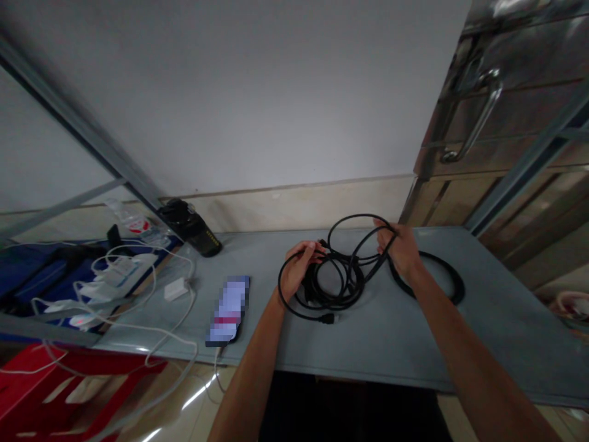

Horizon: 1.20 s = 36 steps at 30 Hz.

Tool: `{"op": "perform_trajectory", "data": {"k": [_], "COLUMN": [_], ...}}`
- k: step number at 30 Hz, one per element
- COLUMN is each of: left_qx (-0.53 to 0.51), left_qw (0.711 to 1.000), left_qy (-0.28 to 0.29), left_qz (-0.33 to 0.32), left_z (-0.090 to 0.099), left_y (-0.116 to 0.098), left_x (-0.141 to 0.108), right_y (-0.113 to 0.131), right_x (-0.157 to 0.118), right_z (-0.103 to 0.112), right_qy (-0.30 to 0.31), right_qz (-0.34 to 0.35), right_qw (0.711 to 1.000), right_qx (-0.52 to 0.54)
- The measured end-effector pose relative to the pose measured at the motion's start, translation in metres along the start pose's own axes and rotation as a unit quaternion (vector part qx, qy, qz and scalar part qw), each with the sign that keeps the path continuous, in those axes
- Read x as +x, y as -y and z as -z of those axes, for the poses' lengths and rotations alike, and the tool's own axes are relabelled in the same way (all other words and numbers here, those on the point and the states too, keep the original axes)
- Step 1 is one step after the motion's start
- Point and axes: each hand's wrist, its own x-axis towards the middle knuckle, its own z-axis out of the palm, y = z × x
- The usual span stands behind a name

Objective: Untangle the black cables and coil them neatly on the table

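A coiled black cable (338,304) lies on the grey tabletop, its loops spreading between my two hands. My left hand (297,267) is closed on a strand at the coil's left side, thumb pressed against the fingers. One end with a black plug (327,318) curves down from that hand and rests near the front of the coil. On the far right side, my right hand (398,248) grips several loops, lifting them a little off the surface. Another black cable ring (453,279) lies flat behind my right wrist and forearm, partly hidden.
A phone (229,310) on a charging cord lies left of my left forearm. Beyond it are a white charger (176,288), a power strip (117,276), a black bottle (196,230) and a clear plastic bottle (142,227). A red stool (27,387) stands lower left. Metal posts flank the tabletop (501,331).
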Motion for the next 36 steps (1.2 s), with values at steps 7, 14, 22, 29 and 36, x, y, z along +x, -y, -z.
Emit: {"op": "perform_trajectory", "data": {"k": [7, 14, 22, 29, 36], "left_qx": [0.154, 0.236, 0.223, 0.114, 0.025], "left_qw": [0.987, 0.963, 0.965, 0.993, 0.998], "left_qy": [-0.004, 0.03, 0.02, 0.017, -0.031], "left_qz": [-0.052, -0.127, -0.135, -0.028, 0.051], "left_z": [0.003, 0.01, 0.015, 0.033, 0.03], "left_y": [0.012, 0.015, 0.033, 0.046, 0.037], "left_x": [0.004, 0.004, 0.004, 0.013, 0.012], "right_y": [0.105, 0.213, 0.255, 0.203, 0.144], "right_x": [0.057, 0.059, -0.017, -0.075, -0.088], "right_z": [0.016, 0.039, 0.039, 0.002, -0.04], "right_qy": [0.254, 0.267, 0.243, 0.327, 0.202], "right_qz": [-0.157, -0.075, 0.074, 0.024, 0.132], "right_qw": [0.954, 0.958, 0.932, 0.892, 0.963], "right_qx": [-0.015, 0.077, 0.259, 0.31, 0.124]}}
